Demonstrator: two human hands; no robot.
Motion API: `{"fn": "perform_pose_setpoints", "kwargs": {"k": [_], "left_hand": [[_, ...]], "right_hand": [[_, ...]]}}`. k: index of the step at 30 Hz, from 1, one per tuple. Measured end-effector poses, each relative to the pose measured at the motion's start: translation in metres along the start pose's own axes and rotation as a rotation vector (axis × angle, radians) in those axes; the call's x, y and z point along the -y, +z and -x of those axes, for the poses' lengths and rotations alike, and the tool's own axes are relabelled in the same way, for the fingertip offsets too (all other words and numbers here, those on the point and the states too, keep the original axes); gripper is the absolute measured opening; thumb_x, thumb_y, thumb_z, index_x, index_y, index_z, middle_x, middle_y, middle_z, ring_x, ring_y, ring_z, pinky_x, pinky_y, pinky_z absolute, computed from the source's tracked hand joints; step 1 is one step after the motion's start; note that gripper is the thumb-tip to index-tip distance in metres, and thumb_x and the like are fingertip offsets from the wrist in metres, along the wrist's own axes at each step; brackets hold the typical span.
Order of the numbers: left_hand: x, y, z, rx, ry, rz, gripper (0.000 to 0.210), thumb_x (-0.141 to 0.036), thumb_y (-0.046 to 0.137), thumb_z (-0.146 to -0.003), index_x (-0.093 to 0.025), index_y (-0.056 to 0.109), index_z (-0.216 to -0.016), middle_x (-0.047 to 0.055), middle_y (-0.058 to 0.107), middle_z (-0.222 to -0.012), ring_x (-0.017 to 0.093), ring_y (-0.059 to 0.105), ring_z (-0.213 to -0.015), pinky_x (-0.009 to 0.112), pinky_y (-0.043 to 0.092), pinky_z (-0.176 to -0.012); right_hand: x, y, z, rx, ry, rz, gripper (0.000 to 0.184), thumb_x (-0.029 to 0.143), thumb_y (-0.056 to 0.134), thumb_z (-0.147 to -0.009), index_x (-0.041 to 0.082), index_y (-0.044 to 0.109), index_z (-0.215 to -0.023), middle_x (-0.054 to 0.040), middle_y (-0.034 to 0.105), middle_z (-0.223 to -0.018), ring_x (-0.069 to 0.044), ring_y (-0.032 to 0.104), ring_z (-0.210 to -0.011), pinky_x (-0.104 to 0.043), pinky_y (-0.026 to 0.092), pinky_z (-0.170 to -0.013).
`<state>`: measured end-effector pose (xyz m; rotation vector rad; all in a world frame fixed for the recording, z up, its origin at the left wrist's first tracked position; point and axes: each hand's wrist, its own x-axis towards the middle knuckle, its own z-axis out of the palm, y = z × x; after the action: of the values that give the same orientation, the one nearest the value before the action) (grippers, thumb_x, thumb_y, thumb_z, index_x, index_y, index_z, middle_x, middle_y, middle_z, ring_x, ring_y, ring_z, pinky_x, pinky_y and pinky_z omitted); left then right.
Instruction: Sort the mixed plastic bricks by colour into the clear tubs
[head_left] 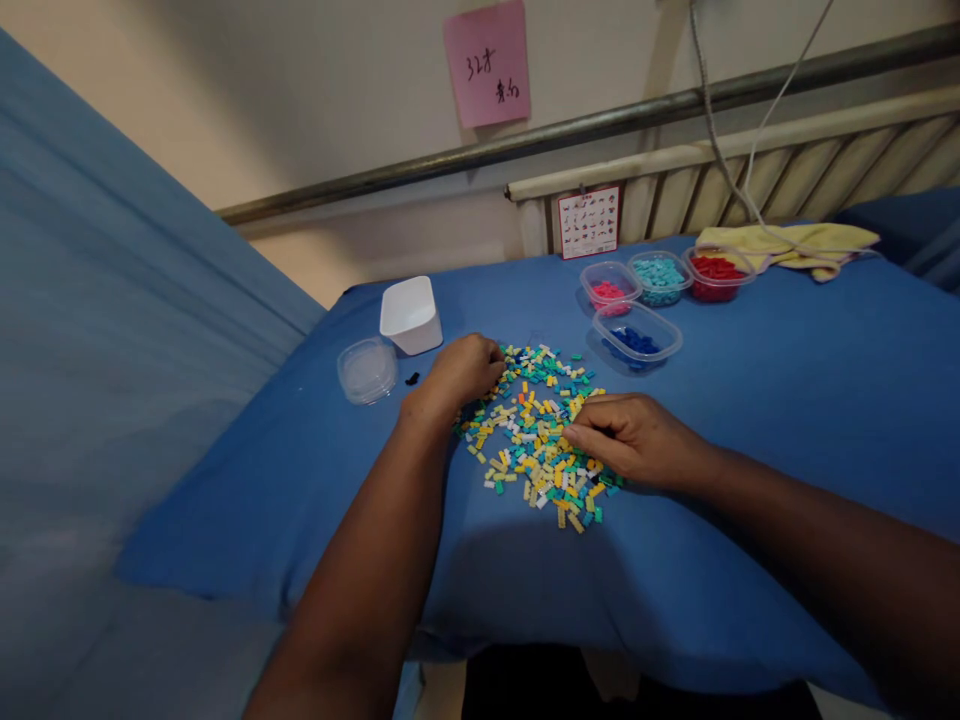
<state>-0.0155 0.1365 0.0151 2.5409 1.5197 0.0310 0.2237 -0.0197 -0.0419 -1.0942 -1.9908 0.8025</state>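
The biggest thing is the blue worktop (pixel 750 420). Next is a spread-out heap of little bricks (pixel 540 450), mostly yellow, green, white and blue, close to the person, likely so both hands can reach it. The left hand (pixel 469 372) is at the heap's left side and the right hand (pixel 645 440) is at its right side, which probably leaves the middle easy to see. Both have curled fingers; I can't tell if either one has a brick in it. A white box (pixel 420 335) stands past the left hand, near a clear tub or lid (pixel 367 372); I can't tell which. Behind the right hand sit four clear tubs (pixel 679 340), with pink bricks (pixel 609 292), light blue bricks (pixel 658 273), red bricks (pixel 716 270) and dark blue bricks (pixel 634 341), maybe kept apart so colours don't mix. Smallest are a black bit (pixel 412 379) left of the heap and an orange brick (pixel 521 398) in it.
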Motion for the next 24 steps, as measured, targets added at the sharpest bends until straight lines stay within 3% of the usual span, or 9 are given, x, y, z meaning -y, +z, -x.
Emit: {"fn": "perform_pose_setpoints", "kwargs": {"k": [8,12,15,18,24], "left_hand": [[-0.006,0.005,-0.002,-0.041,0.100,-0.040,0.028,-0.024,0.058,-0.098,-0.019,0.085,-0.100,0.012,0.080,-0.098,0.023,0.068,-0.084,0.032,0.044,-0.078],[0.004,0.007,0.001,-0.073,0.098,0.155,0.028,-0.029,0.057,-0.101,-0.018,0.083,-0.104,0.009,0.080,-0.098,0.022,0.067,-0.083,0.032,0.045,-0.075],[0.015,0.011,0.004,-0.075,0.023,0.329,0.025,-0.034,0.061,-0.099,-0.018,0.080,-0.100,0.005,0.076,-0.084,0.019,0.062,-0.072,0.031,0.042,-0.067],[0.019,0.014,0.005,-0.102,-0.029,0.485,0.024,-0.038,0.067,-0.096,-0.017,0.079,-0.100,0.003,0.074,-0.084,0.017,0.059,-0.070,0.029,0.043,-0.066],[-0.013,0.006,0.001,-0.126,0.049,0.647,0.025,-0.039,0.068,-0.094,-0.017,0.079,-0.099,0.002,0.073,-0.085,0.015,0.059,-0.074,0.029,0.044,-0.070]], "right_hand": [[-0.001,-0.001,0.000,0.006,-0.012,0.007,0.041,0.042,0.058,-0.110,0.021,0.061,-0.074,0.0001,0.062,-0.072,-0.014,0.056,-0.067,-0.031,0.037,-0.065],[-0.001,-0.001,0.000,0.005,-0.014,-0.002,0.042,0.043,0.058,-0.109,0.021,0.061,-0.073,0.0000,0.061,-0.071,-0.014,0.055,-0.067,-0.031,0.037,-0.065],[-0.001,-0.001,0.000,0.004,-0.012,-0.006,0.042,0.043,0.058,-0.109,0.021,0.062,-0.073,-0.0001,0.061,-0.071,-0.014,0.055,-0.067,-0.031,0.037,-0.065],[-0.002,0.000,0.000,0.003,-0.008,-0.006,0.042,0.043,0.058,-0.109,0.021,0.062,-0.073,0.0002,0.061,-0.071,-0.014,0.055,-0.067,-0.031,0.037,-0.065],[-0.003,0.001,-0.003,-0.013,-0.026,-0.014,0.043,0.041,0.059,-0.110,0.021,0.059,-0.071,0.0014,0.059,-0.069,-0.013,0.054,-0.066,-0.031,0.036,-0.065]]}}
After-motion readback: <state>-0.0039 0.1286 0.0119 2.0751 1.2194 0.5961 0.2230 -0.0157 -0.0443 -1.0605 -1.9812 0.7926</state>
